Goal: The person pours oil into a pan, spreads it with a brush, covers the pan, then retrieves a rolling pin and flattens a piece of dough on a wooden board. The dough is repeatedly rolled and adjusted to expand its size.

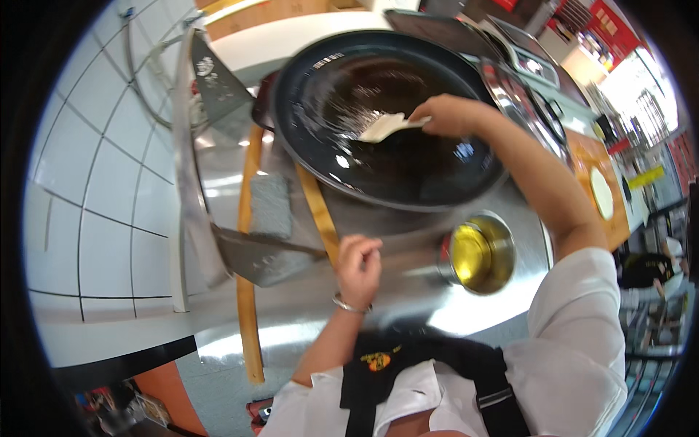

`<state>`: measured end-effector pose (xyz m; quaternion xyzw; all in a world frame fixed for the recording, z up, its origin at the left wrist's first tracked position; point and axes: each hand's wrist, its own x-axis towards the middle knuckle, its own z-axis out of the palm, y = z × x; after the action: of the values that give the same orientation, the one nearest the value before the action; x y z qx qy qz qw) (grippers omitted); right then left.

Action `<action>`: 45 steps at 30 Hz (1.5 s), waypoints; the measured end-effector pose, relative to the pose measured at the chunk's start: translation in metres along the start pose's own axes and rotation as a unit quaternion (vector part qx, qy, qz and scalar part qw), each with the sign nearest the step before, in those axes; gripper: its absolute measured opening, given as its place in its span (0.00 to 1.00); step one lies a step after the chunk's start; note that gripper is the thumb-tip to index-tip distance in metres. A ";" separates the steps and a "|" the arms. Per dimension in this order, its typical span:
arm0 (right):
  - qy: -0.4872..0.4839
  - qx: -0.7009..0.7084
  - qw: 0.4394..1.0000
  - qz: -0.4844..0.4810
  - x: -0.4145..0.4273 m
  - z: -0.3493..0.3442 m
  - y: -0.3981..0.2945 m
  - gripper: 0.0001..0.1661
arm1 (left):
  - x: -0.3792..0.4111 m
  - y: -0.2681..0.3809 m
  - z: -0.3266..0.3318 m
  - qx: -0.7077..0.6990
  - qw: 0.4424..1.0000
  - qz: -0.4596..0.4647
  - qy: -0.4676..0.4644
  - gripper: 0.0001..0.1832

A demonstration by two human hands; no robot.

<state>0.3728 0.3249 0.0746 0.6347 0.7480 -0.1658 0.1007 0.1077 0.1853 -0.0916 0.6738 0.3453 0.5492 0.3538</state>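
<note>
My right hand (449, 116) grips the handle of a pale, flat-headed brush (382, 128). The brush head rests on the oily surface of a large round black pan (420, 175), whose dark coating shows streaks and glare. Nearer to me, my left hand (359, 267) hovers over the steel counter (398, 295), fingers loosely curled and a gap beside the thumb, with nothing seen in it. A flat wooden stick (318, 205) runs from the pan's rim to just beside this hand. Below the pan, to the right, stands a steel cup (505, 262) holding yellow oil (469, 254).
A grey scouring block (270, 206) lies by a longer wooden stick (248, 322). Left of them is a metal guard with triangular plates (267, 262), along a tiled wall (112, 185). At right are a lid (519, 104) and a flat dough disc (602, 192) on a wooden board (583, 155).
</note>
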 end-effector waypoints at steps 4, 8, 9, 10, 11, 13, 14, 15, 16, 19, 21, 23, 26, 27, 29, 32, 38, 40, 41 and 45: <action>0.061 0.115 0.990 0.061 -0.067 0.000 0.042 0.23 | -0.002 -0.005 0.006 -0.070 0.997 -0.018 0.026 0.13; 0.045 0.031 0.988 0.143 -0.121 0.024 0.040 0.22 | -0.006 -0.008 0.007 -0.095 0.995 -0.024 -0.009 0.15; 0.066 0.070 0.986 0.139 -0.134 0.026 0.034 0.22 | -0.006 -0.009 0.007 -0.098 0.995 -0.023 -0.006 0.15; 0.087 0.107 0.981 0.135 -0.149 0.027 0.030 0.23 | -0.006 -0.011 0.006 -0.094 0.995 -0.019 -0.014 0.15; 0.107 0.144 0.975 0.130 -0.163 0.027 0.027 0.23 | -0.005 -0.012 0.005 -0.085 0.996 -0.010 -0.017 0.15; 0.131 0.177 0.970 0.106 -0.199 0.029 0.024 0.25 | -0.003 -0.013 0.006 -0.071 0.997 0.006 -0.028 0.15; 0.136 0.178 0.969 0.102 -0.221 0.029 0.018 0.25 | -0.002 -0.014 0.010 -0.066 0.997 0.040 0.003 0.14; 0.141 0.180 0.969 0.090 -0.237 0.031 0.012 0.26 | -0.001 -0.009 0.006 -0.063 0.997 0.034 -0.013 0.14; 0.135 0.187 0.970 0.075 -0.259 0.030 0.008 0.27 | -0.001 0.000 0.006 -0.067 0.997 0.026 -0.028 0.14; 0.135 0.168 0.976 0.034 -0.315 0.049 -0.006 0.23 | -0.003 0.036 0.006 -0.044 0.995 0.023 -0.088 0.14; 0.080 0.139 0.987 0.018 -0.330 0.062 -0.010 0.24 | -0.013 0.054 0.006 -0.008 0.990 0.015 -0.140 0.13; 0.081 0.115 0.987 0.074 -0.338 0.093 -0.009 0.24 | -0.028 0.072 0.026 -0.002 0.986 0.024 -0.163 0.15; 0.122 0.141 0.981 0.044 -0.320 0.137 0.001 0.23 | -0.055 0.088 0.054 0.037 0.981 0.023 -0.187 0.19; 0.139 0.171 0.975 0.027 -0.313 0.151 0.008 0.23 | -0.064 0.092 0.064 0.056 0.983 0.010 -0.174 0.19; 0.155 0.232 0.960 -0.025 -0.303 0.171 0.022 0.22 | -0.080 0.103 0.083 0.094 0.984 -0.013 -0.150 0.19; 0.194 0.325 0.924 -0.060 -0.318 0.196 0.030 0.24 | -0.093 0.099 0.098 0.166 0.980 -0.005 -0.112 0.13; 0.128 0.519 0.845 -0.001 -0.387 0.225 0.069 0.28 | -0.105 0.100 0.121 0.247 0.967 0.018 -0.055 0.11; 0.152 0.528 0.836 -0.005 -0.394 0.239 0.093 0.25 | -0.107 0.101 0.129 0.248 0.967 0.031 -0.045 0.12; 0.161 0.542 0.825 -0.009 -0.398 0.243 0.102 0.22 | -0.112 0.102 0.131 0.264 0.963 0.034 -0.033 0.12; 0.203 0.532 0.821 0.023 -0.405 0.236 0.121 0.18 | -0.129 0.113 0.150 0.257 0.966 0.013 0.004 0.12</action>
<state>0.5478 -0.1176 -0.0117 0.6261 0.5318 -0.4033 -0.4031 0.2437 0.0025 -0.0810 0.7444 0.4673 0.4493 0.1598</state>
